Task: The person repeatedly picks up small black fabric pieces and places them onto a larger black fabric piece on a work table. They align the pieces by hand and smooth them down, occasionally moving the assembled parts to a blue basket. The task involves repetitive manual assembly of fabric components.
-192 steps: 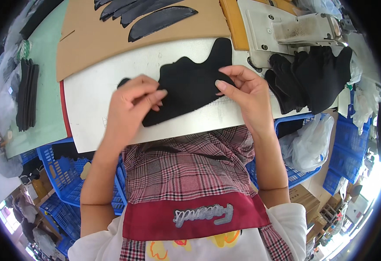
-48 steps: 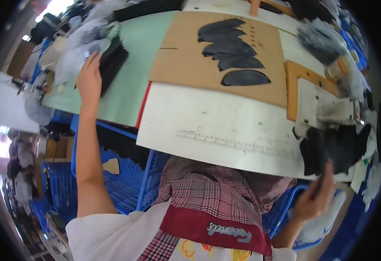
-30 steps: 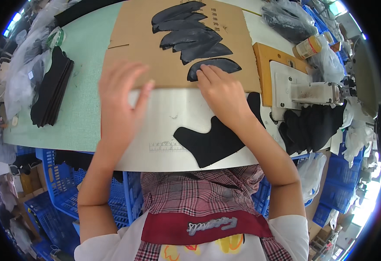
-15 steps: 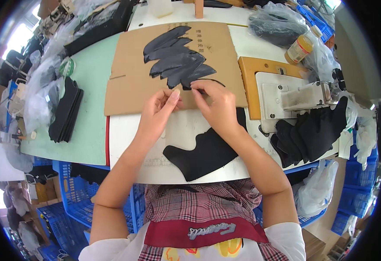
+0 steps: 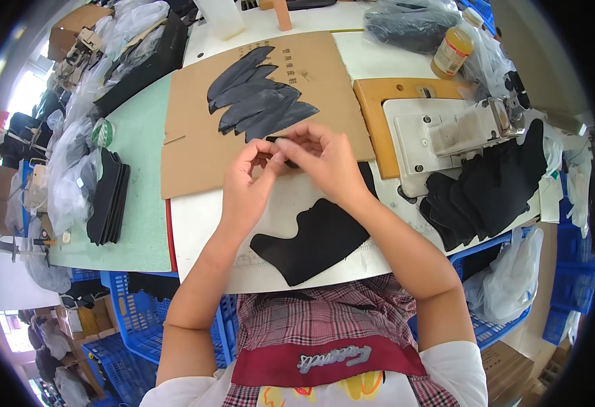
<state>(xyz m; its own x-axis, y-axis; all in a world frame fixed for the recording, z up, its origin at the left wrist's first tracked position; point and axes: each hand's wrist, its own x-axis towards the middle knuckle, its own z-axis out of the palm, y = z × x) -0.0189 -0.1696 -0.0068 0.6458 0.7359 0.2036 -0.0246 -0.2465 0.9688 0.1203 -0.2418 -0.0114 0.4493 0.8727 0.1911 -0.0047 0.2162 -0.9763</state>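
My left hand point(image 5: 252, 175) and my right hand point(image 5: 319, 157) meet at the cardboard's near edge, fingertips pinched together. Between them is a small black piece point(image 5: 272, 138), mostly covered by my fingers, so its full shape is hidden. Just beyond lie several overlapping dark, glossy leaf-shaped pieces point(image 5: 256, 102) on the flat brown cardboard point(image 5: 192, 146). Under my right forearm a larger black cut-out panel point(image 5: 311, 241), curved and boot-like in outline, rests on the white tabletop point(image 5: 206, 220).
A sewing machine point(image 5: 450, 136) in a wooden frame point(image 5: 372, 102) stands at the right, with black panels point(image 5: 491, 193) heaped beside it. A bottle of yellow liquid point(image 5: 452, 53) is behind. Stacked black pieces point(image 5: 109, 197) lie on the green mat point(image 5: 149, 156). Blue crates point(image 5: 141, 319) sit below.
My hands have come together, the right one moving left from the dark pieces, and both now pinch a small black piece. The view has shifted and turned a little.
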